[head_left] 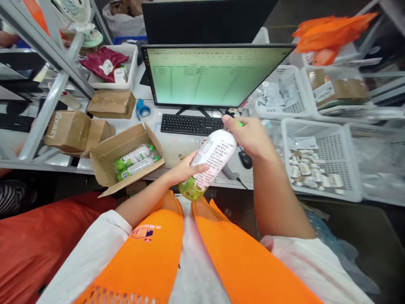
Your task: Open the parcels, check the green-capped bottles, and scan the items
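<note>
A white and green bottle (213, 154) with printed text on its label is held tilted in front of my chest. My left hand (186, 169) wraps round the lower part of it. At its top end, my right hand (248, 133) grips the neck and cap, with a bit of green showing by the fingers. To the left stands an open cardboard box (126, 141) with its flaps up. Inside lie more bottles (136, 160) of the same look, with green caps.
Behind my hands are a black keyboard (186, 124) and a monitor (205, 76). A mouse (245, 159) and a grey handheld device (230, 172) lie close by on the right. White baskets (351, 169) line the right side. Cardboard boxes (110, 103) and a blue tape dispenser (143, 109) sit at left.
</note>
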{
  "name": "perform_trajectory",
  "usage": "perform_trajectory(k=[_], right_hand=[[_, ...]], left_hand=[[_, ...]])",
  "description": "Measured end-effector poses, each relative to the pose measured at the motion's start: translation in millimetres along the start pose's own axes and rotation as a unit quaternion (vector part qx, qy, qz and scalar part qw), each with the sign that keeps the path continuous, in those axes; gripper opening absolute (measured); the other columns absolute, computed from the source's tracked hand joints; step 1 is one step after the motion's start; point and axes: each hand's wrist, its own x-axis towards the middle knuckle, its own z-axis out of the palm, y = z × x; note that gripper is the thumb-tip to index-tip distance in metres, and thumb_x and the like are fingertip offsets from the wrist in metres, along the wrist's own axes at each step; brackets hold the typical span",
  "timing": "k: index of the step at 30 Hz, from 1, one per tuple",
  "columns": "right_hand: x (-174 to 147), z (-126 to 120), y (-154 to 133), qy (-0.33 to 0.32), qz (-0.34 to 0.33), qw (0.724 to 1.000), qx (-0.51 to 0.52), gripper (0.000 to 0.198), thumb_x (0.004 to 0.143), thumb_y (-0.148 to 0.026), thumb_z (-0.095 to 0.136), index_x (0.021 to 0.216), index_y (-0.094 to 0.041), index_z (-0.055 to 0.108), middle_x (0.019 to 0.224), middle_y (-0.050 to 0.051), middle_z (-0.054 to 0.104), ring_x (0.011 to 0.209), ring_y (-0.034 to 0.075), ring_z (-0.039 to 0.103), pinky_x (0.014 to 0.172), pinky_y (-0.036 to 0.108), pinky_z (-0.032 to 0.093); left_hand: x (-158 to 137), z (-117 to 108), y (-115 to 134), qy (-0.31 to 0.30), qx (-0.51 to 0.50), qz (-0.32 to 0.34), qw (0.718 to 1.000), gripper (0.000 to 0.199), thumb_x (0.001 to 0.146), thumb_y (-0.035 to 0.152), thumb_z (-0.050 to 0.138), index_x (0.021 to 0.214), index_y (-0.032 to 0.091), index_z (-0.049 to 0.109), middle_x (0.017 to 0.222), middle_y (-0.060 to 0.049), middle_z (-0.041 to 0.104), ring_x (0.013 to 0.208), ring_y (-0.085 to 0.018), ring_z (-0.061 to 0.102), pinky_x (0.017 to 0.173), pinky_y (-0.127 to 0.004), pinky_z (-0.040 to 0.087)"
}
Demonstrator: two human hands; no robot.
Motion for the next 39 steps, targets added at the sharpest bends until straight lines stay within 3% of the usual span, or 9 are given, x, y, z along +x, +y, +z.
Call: perform_trajectory(k=[4,8,13,18,23,27,33,36,39], right_hand=[[-9,-13,58,-0.024,0.051,0.994,0.091,0.065,0.083,-0.085,0.062,0.088,-0.02,0.068,0.066,0.005,0.066,0.051,0.018,0.063,0.047,0.03,0.052],[-19,-19,148,0.013,0.158,0.987,-0.005,0.058,0.092,-0.073,0.059,0.11,-0.018,0.066,0.086,0.01,0.075,0.066,0.021,0.071,0.063,0.036,0.061],[-47,1,237,-0.005,0.25,0.957,-0.148,0.05,0.09,-0.044,0.065,0.126,-0.009,0.065,0.12,0.024,0.072,0.116,0.034,0.068,0.105,0.053,0.051],[-65,39,278,-0.07,0.282,0.934,-0.205,0.068,0.085,-0.036,0.068,0.144,-0.007,0.052,0.14,0.03,0.061,0.132,0.037,0.058,0.113,0.052,0.042],[-62,55,274,-0.073,0.247,0.945,-0.199,0.064,0.085,-0.029,0.066,0.141,0.0,0.052,0.141,0.036,0.056,0.138,0.043,0.051,0.118,0.061,0.032],[-58,57,240,-0.063,0.174,0.974,-0.134,0.067,0.097,-0.048,0.055,0.149,-0.006,0.047,0.148,0.03,0.054,0.141,0.037,0.05,0.12,0.058,0.036],[-95,60,158,-0.18,-0.046,0.964,0.192,0.106,0.078,-0.082,0.069,0.159,-0.021,0.038,0.157,0.016,0.051,0.14,0.032,0.053,0.118,0.049,0.044],[-114,56,134,-0.169,0.003,0.949,0.266,0.106,0.067,-0.076,0.082,0.151,-0.02,0.049,0.148,0.015,0.06,0.135,0.035,0.057,0.116,0.051,0.046],[-124,49,133,-0.233,0.09,0.903,0.351,0.086,0.08,-0.086,0.059,0.137,-0.022,0.062,0.128,0.013,0.072,0.123,0.036,0.066,0.103,0.052,0.056]], left_hand=[[7,35,-48,-0.066,-0.291,-0.143,0.944,0.091,0.067,0.083,0.076,0.122,0.011,0.067,0.113,-0.02,0.077,0.093,-0.033,0.076,0.083,-0.044,0.06],[4,49,-66,-0.072,-0.413,-0.193,0.887,0.097,0.073,0.093,0.054,0.127,0.013,0.066,0.106,-0.018,0.077,0.079,-0.031,0.074,0.072,-0.044,0.06],[11,53,-62,-0.027,-0.436,-0.16,0.885,0.096,0.074,0.09,0.057,0.134,0.016,0.066,0.105,-0.015,0.077,0.076,-0.026,0.073,0.069,-0.04,0.06],[19,58,-68,0.036,-0.383,-0.1,0.918,0.09,0.075,0.084,0.064,0.127,0.011,0.066,0.116,-0.02,0.076,0.101,-0.036,0.075,0.087,-0.047,0.062],[25,51,-80,0.178,-0.286,-0.017,0.941,0.069,0.066,0.055,0.085,0.118,0.013,0.066,0.122,-0.017,0.076,0.129,-0.039,0.065,0.11,-0.05,0.052],[26,53,-83,0.226,-0.256,0.033,0.939,0.063,0.068,0.051,0.086,0.116,0.016,0.064,0.129,-0.014,0.074,0.133,-0.037,0.063,0.114,-0.048,0.049],[29,80,-83,0.364,-0.124,0.056,0.921,0.068,0.074,0.055,0.088,0.122,0.022,0.054,0.128,-0.01,0.07,0.125,-0.029,0.066,0.112,-0.042,0.049],[31,83,-75,0.395,-0.083,0.044,0.914,0.077,0.072,0.053,0.092,0.13,0.023,0.052,0.131,-0.01,0.067,0.129,-0.029,0.063,0.113,-0.041,0.049],[36,78,-66,0.312,-0.186,0.04,0.931,0.085,0.071,0.061,0.09,0.137,0.024,0.052,0.132,-0.011,0.07,0.126,-0.033,0.066,0.108,-0.045,0.054]])
